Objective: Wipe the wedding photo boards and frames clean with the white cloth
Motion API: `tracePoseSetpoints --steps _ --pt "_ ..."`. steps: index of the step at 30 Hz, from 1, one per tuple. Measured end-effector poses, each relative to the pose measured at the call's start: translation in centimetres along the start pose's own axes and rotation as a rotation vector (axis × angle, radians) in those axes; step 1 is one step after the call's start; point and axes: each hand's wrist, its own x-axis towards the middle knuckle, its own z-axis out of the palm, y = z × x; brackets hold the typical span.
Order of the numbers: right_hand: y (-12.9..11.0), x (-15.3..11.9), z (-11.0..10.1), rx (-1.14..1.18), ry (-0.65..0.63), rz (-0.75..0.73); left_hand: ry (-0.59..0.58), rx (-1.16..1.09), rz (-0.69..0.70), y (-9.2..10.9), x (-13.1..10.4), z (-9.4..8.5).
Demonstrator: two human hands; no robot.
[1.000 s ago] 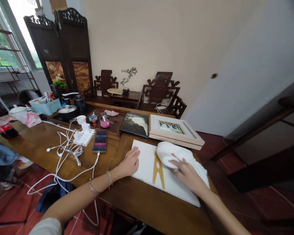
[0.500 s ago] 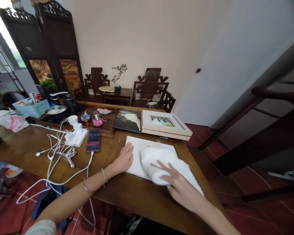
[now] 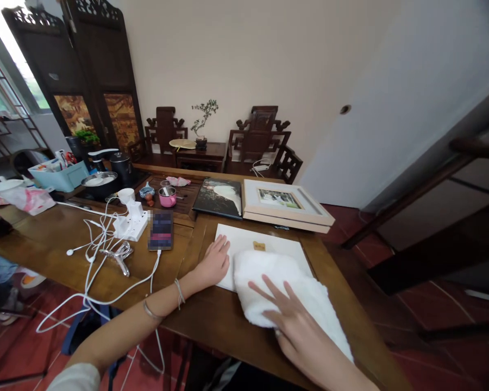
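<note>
A flat white board or album cover [image 3: 228, 247] lies on the wooden table, with a small gold-brown label [image 3: 259, 246] on its face. My left hand [image 3: 215, 262] rests on its left edge, fingers laid out flat and holding nothing. A fluffy white cloth [image 3: 269, 263] covers the near right part of the board and hangs over its near edge onto the table. On top of this cloth presses my right hand [image 3: 293, 320], its fingers spread. Part of the board under the cloth is hidden.
Behind the board lie a dark photo panel [image 3: 218, 196] and framed pictures [image 3: 305, 203]. To the left are a phone [image 3: 161, 231] on a charging cable, a white power strip [image 3: 132, 225], tangled cables, a silver claw clip [image 3: 121, 255] and a pink cup [image 3: 168, 198].
My right hand and the cloth have come nearer the table's front edge, uncovering the gold-brown label. My left hand stays on the board's left edge. The whole view has shifted slightly.
</note>
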Motion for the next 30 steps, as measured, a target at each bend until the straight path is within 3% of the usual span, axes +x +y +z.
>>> tracePoseSetpoints --steps 3,9,13,17,20,24,28,30 --pt "1.6 0.1 -0.9 0.035 -0.016 0.016 -0.007 -0.009 -0.007 -0.2 0.1 0.1" --pt "7.2 6.4 -2.0 -0.063 0.023 0.185 -0.013 -0.030 0.008 -0.1 0.0 -0.5" --pt "5.5 7.0 -1.2 -0.108 0.033 0.230 -0.031 -0.016 0.001 0.0 -0.1 -0.8" --pt "0.7 3.0 0.0 -0.122 0.006 0.119 -0.015 -0.006 0.015 -0.1 0.0 -0.7" --pt "-1.3 0.1 0.1 -0.080 -0.015 0.017 -0.024 0.004 0.009 -0.1 0.1 -0.6" --pt "0.5 -0.3 -0.7 -0.053 -0.016 0.019 -0.038 0.003 -0.004 0.1 0.1 -0.9" --pt "4.2 3.5 -1.8 -0.100 -0.007 0.158 -0.050 0.011 -0.010 0.4 0.0 -1.2" --pt "4.8 6.0 -2.1 -0.166 -0.011 0.268 -0.059 0.023 -0.019 0.5 0.0 -1.3"
